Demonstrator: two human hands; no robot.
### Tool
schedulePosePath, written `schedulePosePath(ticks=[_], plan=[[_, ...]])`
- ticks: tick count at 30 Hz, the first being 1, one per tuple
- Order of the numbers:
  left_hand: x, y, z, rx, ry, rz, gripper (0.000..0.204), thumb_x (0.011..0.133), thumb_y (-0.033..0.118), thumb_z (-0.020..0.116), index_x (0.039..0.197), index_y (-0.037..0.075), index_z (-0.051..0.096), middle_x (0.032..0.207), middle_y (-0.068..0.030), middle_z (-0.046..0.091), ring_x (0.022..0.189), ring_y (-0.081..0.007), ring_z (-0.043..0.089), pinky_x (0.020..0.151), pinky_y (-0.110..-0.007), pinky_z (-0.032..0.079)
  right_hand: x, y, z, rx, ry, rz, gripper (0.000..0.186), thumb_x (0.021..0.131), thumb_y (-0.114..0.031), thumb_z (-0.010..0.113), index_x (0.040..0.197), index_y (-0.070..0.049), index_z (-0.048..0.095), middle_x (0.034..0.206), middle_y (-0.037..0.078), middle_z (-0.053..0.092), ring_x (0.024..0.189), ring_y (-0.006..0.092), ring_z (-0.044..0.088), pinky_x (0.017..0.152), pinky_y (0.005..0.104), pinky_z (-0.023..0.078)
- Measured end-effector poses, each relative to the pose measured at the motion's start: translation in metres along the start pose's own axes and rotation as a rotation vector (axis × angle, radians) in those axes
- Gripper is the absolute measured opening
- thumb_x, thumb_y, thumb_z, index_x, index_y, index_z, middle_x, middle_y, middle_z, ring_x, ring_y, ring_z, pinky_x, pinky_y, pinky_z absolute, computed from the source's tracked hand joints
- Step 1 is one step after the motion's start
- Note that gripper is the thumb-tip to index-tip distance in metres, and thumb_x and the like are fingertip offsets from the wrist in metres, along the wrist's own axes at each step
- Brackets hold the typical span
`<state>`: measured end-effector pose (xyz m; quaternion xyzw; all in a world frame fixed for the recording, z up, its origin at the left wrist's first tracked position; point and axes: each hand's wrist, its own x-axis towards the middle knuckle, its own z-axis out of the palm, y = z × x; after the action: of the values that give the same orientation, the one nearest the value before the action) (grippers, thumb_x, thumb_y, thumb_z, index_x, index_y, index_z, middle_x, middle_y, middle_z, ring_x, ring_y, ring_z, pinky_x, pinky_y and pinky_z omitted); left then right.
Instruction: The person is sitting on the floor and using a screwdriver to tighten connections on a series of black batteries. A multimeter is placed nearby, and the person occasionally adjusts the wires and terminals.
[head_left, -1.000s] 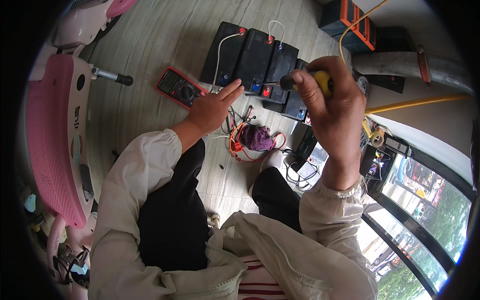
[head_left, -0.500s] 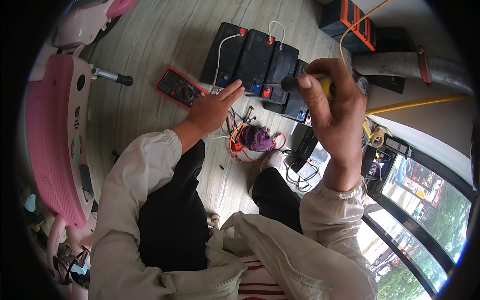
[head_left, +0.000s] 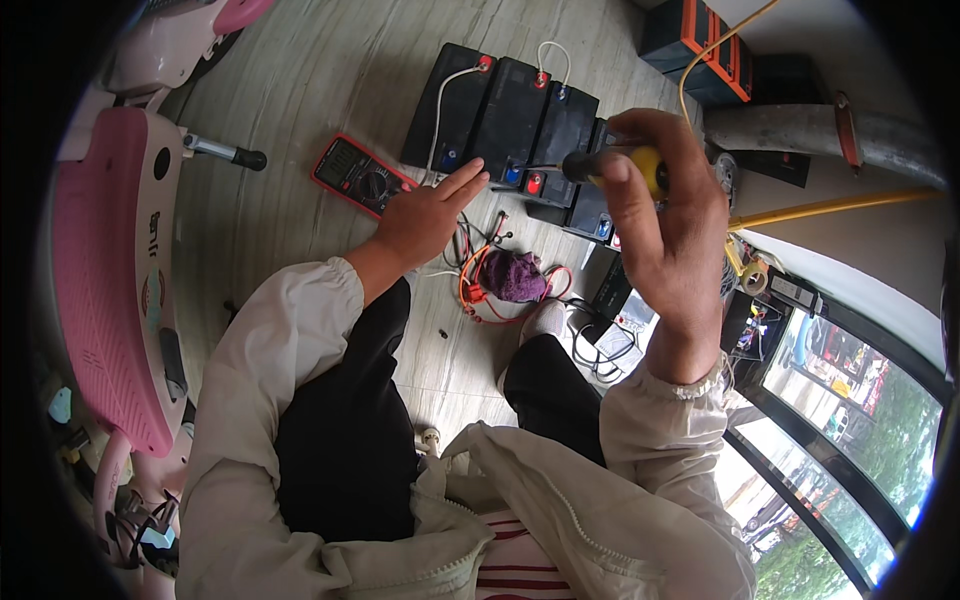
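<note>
My right hand (head_left: 677,220) grasps a yellow-and-black round-handled screwdriver (head_left: 582,167), black box-shaped batteries (head_left: 515,112) left of it; whether my left hand (head_left: 422,222) holds anything, I can't tell.

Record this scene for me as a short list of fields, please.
Left hand: two fingers extended toward the batteries; grip unclear
Right hand: holding a screwdriver, shaft toward a blue terminal
Batteries: black, side by side
Multimeter: on the floor, left of the batteries
Cloth: purple, beside cables
Far left: pink scooter
</note>
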<state>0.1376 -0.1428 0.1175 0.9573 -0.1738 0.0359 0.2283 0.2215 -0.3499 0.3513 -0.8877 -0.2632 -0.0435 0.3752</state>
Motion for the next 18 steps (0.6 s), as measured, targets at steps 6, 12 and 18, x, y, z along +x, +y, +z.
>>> schedulePosePath(ticks=[6, 12, 18], plan=[[0.001, 0.0, 0.001, 0.009, 0.005, 0.005, 0.062, 0.086, 0.005, 0.059, 0.146, 0.017, 0.054, 0.161, 0.0081, 0.042, 0.066, -0.0176, 0.067, 0.054, -0.034, 0.054, -0.002, -0.005, 0.004, 0.061, -0.042, 0.082, 0.028, 0.089, -0.021, 0.08, 0.108, -0.006, 0.065, 0.087, 0.013, 0.07, 0.07, 0.0283, 0.072, 0.062, 0.033, 0.055], [0.0, -0.001, 0.0, -0.005, -0.011, -0.002, 0.062, 0.086, 0.005, 0.06, 0.147, 0.017, 0.054, 0.161, 0.0083, 0.042, 0.066, -0.0175, 0.067, 0.054, -0.034, 0.054, 0.001, -0.001, 0.004, -0.056, -0.02, 0.07, 0.03, 0.09, -0.023, 0.08, 0.108, -0.006, 0.063, 0.086, 0.012, 0.069, 0.068, 0.027, 0.072, 0.061, 0.0332, 0.055], [0.0, -0.002, 0.001, 0.009, -0.007, 0.01, 0.063, 0.086, 0.006, 0.06, 0.148, 0.016, 0.053, 0.162, 0.0077, 0.041, 0.065, -0.018, 0.066, 0.055, -0.034, 0.054, -0.003, -0.006, 0.006, 0.099, -0.044, 0.042, 0.04, 0.091, -0.031, 0.08, 0.116, -0.008, 0.058, 0.087, 0.013, 0.071, 0.069, 0.0272, 0.073, 0.061, 0.0331, 0.056]])
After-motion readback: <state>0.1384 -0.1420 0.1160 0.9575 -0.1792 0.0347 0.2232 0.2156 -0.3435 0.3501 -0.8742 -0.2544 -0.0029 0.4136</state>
